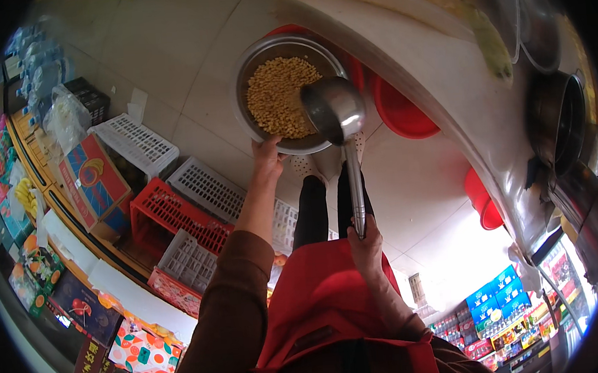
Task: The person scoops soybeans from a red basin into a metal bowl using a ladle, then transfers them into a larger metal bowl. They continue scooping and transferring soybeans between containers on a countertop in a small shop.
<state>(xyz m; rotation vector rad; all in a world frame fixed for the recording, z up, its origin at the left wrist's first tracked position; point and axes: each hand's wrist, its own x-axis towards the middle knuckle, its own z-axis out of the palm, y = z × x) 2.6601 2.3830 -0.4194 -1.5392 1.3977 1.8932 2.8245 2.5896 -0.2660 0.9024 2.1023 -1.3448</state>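
My left hand (270, 156) grips the near rim of a wide metal basin (244, 81). Yellow beans or kernels (277, 97) lie in it; their exact kind I cannot tell. In my right hand (366, 241) is the handle of a large metal ladle (348, 105), its bowl over the right side of the basin. Whether the ladle's bowl touches the beans cannot be told, and its inside is mostly hidden. Under and behind the basin shows part of a red tub.
A pale counter (398, 49) curves along the right, with metal pots (554, 116) on it. Red tubs (408, 108) stand below its edge. To the left are a red plastic crate (175, 208), white crates (135, 143) and a cardboard box (93, 175).
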